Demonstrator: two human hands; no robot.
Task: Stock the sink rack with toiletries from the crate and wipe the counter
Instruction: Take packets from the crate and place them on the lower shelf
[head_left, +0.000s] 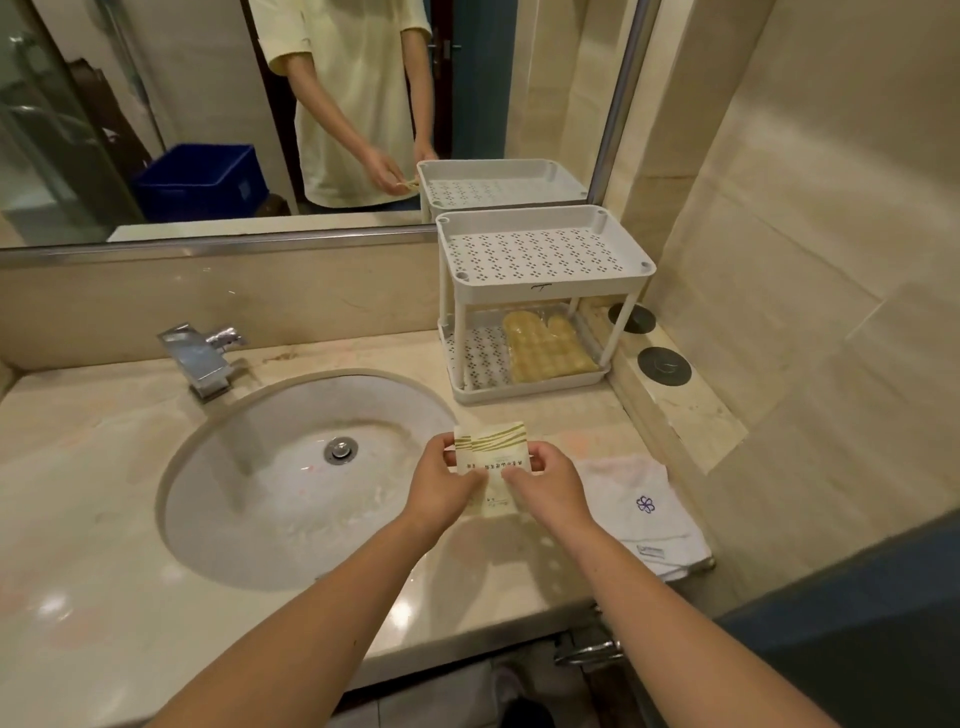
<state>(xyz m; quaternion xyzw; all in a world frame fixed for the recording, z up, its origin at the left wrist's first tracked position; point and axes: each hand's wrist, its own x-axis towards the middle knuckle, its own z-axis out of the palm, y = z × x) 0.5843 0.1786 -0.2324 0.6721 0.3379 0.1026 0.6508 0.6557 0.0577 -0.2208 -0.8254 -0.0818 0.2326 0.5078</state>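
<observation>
Head view puts the stocking under way but well short of done. The left hand (441, 483) pinches the left edge of two overlapping flat sachets (493, 447), and the right hand (550, 488) pinches their right edge, fingers curled round them. The sachets are in the air over the counter (78, 519), not yet on the rack (550, 288), which stands at one o'clock from the hands, against the mirror (156, 104).

The rack's upper shelf shows nothing on it. The lower shelf carries one yellowish wrapped item (545, 345) on its right half. I judge one item placed and these sachets next.

The blue crate (200, 179) appears only as a reflection at eleven o'clock, and its contents are hidden. A folded white towel (639, 499) lies at three o'clock, just beside the right hand. Since it is neatly folded, wiping looks not yet begun.
</observation>
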